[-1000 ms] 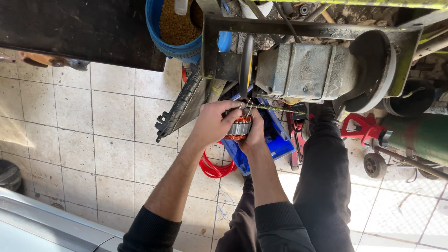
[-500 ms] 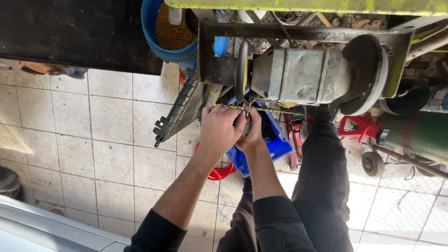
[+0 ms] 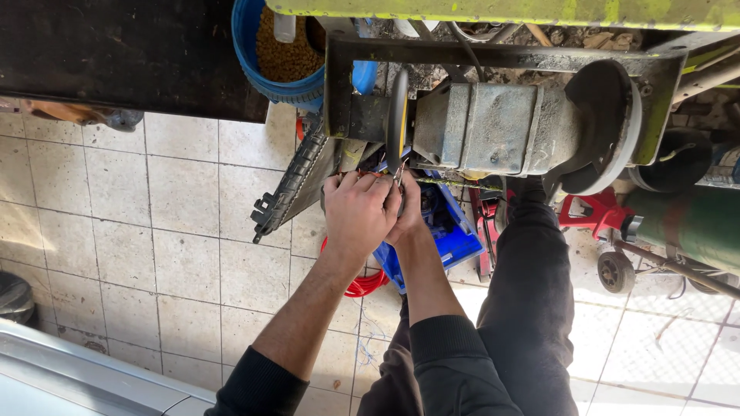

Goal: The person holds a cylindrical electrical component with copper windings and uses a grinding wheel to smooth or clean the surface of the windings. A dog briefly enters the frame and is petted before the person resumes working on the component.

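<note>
— How many hands are seen, and how are they placed?

— Two hands are seen, pressed together just below the grey metal bench grinder [image 3: 493, 127]. The left hand [image 3: 358, 212] is curled over the right hand [image 3: 408, 212], and both are closed around a small part that is almost wholly covered; what it is cannot be told. Only thin wires [image 3: 447, 182] are seen leading off to the right of the fingers.

— Where is that part held?

— It is held against the thin dark grinding disc [image 3: 398, 115], which is seen edge-on at the grinder's left end. A second wheel, under a round dark metal guard [image 3: 605, 127], is mounted at the right end, so two wheels are counted on one machine.

— What is the machine carried by?

— It is carried by a dark steel frame [image 3: 501, 55] under a yellow-green painted worktop edge [image 3: 501, 9].

— What else is counted nearby?

— One round blue plastic bucket [image 3: 266, 65] filled with brown grains is seen at the top, with one white bottle [image 3: 284, 25] standing in it. One blue plastic crate [image 3: 455, 231] and one coil of red cable [image 3: 366, 281] are laid on the pale tiled floor [image 3: 139, 216]. One black ribbed plastic strip [image 3: 297, 181] is leaned just left of the hands. One red wheeled trolley [image 3: 597, 219] and one green gas cylinder [image 3: 694, 223] are seen at the right.
</note>
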